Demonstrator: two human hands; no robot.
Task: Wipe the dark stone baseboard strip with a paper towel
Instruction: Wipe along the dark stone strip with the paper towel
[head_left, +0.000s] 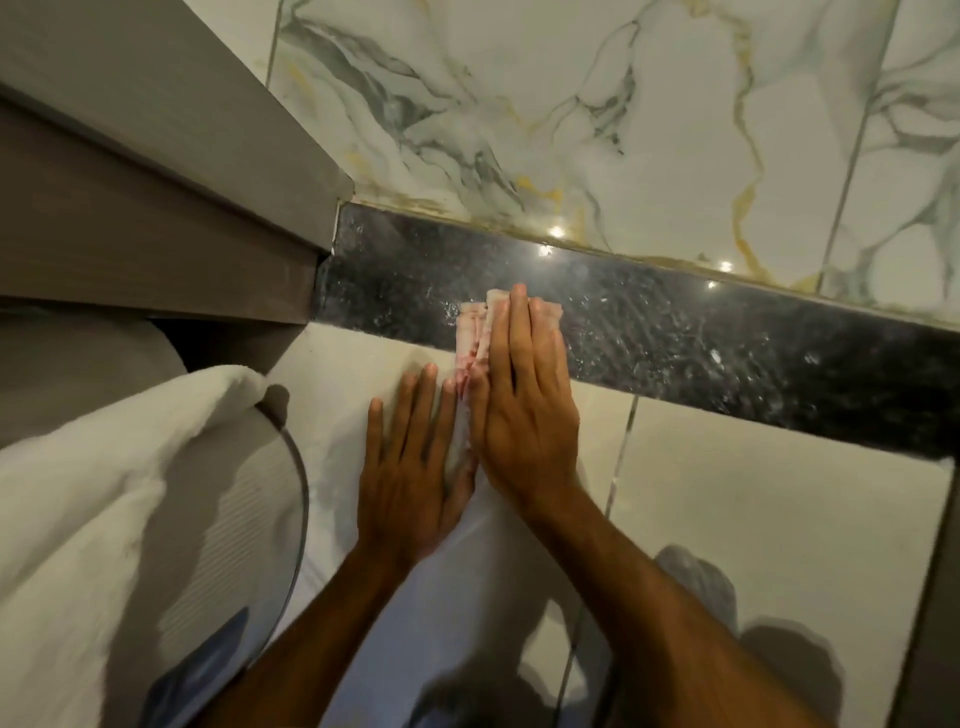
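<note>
Right hand: flat, fingers straight and together, pressing the paper towel onto the dark stone strip; fingertips reach abt the middle of the strip's width.
Left hand: open and flat, fingers a bit spread, palm down on the pale floor tile, just beside the right hand; it holds nothing, and its thumb side is touching the lower end of the towel.
Paper towel: folded in a long narrow wad, white w/ pink-red marks; upper part lies on the strip under the right fingers, lower part runs down over the strip's near edge onto the tile, between the 2 hands.
Dark stone strip: black, speckled, glossy, runs diagonal from the grey frame at left to the right edge of view; light smears show on it around the towel.
Marble wall tile: white w/ grey and gold veins, meets the far edge of the strip.
White cloth: bunched at the lower left, well apart from the towel.
Forearms: both bare, coming from the bottom of view.
</note>
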